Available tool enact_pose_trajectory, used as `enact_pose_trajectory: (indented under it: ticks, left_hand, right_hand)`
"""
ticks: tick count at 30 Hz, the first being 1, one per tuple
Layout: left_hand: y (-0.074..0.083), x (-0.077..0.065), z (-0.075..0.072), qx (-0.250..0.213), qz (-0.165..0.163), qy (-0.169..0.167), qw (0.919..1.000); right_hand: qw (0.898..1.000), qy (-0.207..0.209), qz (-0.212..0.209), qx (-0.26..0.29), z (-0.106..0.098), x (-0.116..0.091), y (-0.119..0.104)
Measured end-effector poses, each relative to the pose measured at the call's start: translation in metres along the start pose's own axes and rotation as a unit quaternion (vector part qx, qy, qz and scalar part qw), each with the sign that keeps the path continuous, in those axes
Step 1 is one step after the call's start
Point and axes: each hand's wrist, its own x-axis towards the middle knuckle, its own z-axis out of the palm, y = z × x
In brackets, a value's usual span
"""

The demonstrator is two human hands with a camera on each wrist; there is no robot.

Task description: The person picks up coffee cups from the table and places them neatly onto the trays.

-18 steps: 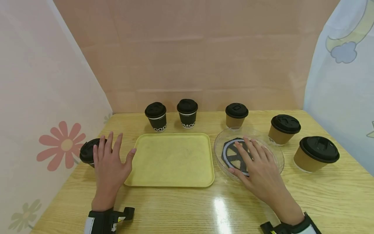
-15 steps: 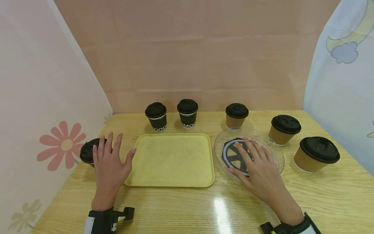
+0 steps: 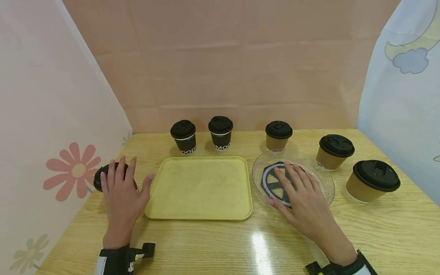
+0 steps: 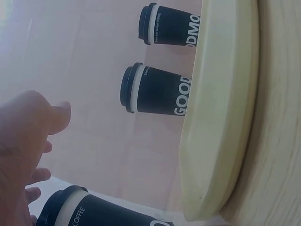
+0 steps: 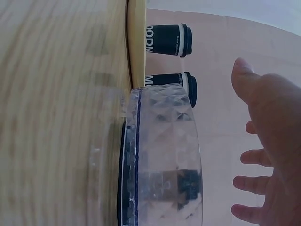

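Left hand (image 3: 122, 200) up at the black cup (image 4: 101, 209), right hand (image 3: 306, 204) above the clear bowl (image 5: 164, 122)!

And here's the key: that cup stands upright, just ahead and a touch left of the left hand, far the nearer of the two, fingers spread wide, gripping nothing; whether a fingertip meets the lid, I can't tell from here. Over on the other side, the right hand hangs fingers apart, nothing held, a gap showing between it and the bowl, just right of the yellow tray (image 3: 203, 187). Now the lettering: small "COFFEE" on the near cup, big "GOOD" on the left back cup (image 4: 162, 89), and "DMO" readable on the right back cup (image 4: 176, 26), the rest out of sight.
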Motion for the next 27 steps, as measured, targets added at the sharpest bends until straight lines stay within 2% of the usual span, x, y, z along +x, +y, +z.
enact_pose_trajectory:
  ticks: [10,18,27]
  left_hand:
    - [-0.003,0.000,-0.002,0.004,-0.010,0.006,0.9999]
    - [-0.011,-0.001,-0.001,0.005,-0.012,0.031,0.9994]
    - [-0.014,-0.001,-0.002,0.006,-0.020,0.027,0.9994]
  right_hand:
    - [1.000,0.001,-0.003,-0.003,0.000,0.001,-0.001]
    - [1.000,0.001,-0.006,0.000,0.002,0.001,-0.002]
    - [1.000,0.003,-0.017,0.003,0.002,0.002,-0.008]
